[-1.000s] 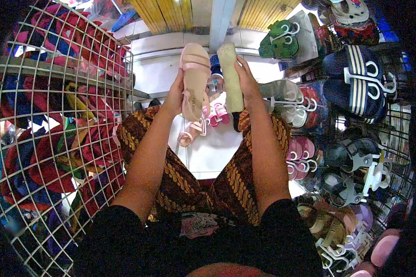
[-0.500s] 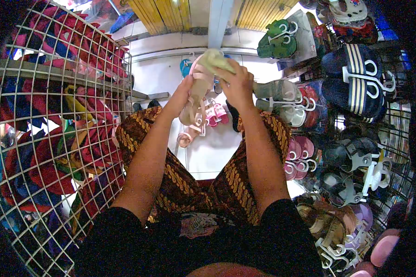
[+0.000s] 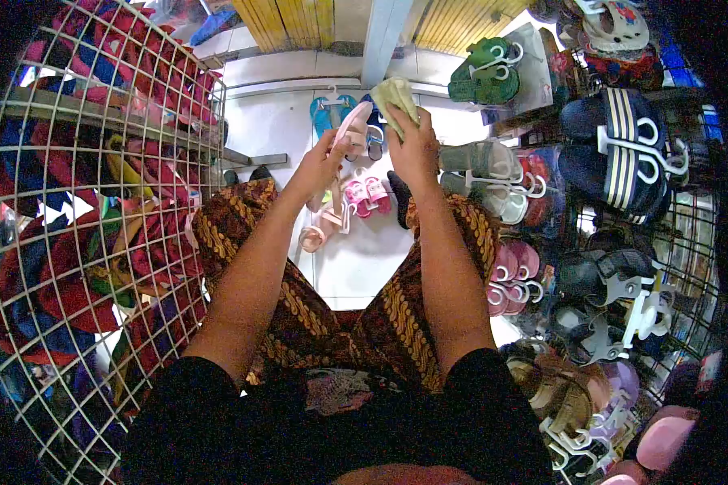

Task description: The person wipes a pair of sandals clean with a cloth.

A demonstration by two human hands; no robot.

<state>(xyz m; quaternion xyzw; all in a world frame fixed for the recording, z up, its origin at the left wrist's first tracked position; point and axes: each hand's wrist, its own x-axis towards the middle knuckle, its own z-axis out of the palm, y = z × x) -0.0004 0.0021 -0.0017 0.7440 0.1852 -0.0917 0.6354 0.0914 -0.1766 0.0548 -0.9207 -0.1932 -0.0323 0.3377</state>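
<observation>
My left hand (image 3: 321, 168) is closed round a light pink sandal (image 3: 353, 123), which is tilted so its sole edge shows. A second sandal of the pair (image 3: 319, 233) hangs below that hand near a white plastic hanger. Just right of the pink sandal, my right hand (image 3: 413, 145) grips a pale yellow-green cloth (image 3: 394, 99), apart from the sandal. Past the hands, on the white tiled floor, lie turquoise sandals (image 3: 332, 112), blue ones (image 3: 374, 139) and small bright pink ones (image 3: 366, 195).
A wire grid (image 3: 97, 202) with red and blue items stands on the left. Racks on the right hold green sandals (image 3: 485, 77), dark blue striped slides (image 3: 619, 153) and several other pairs. A grey metal post (image 3: 386, 40) rises beyond the hands.
The cloth has come away from the pink sandal and moved slightly right. My left hand has turned the sandal from its flat face towards its edge, and the turquoise pair shows more.
</observation>
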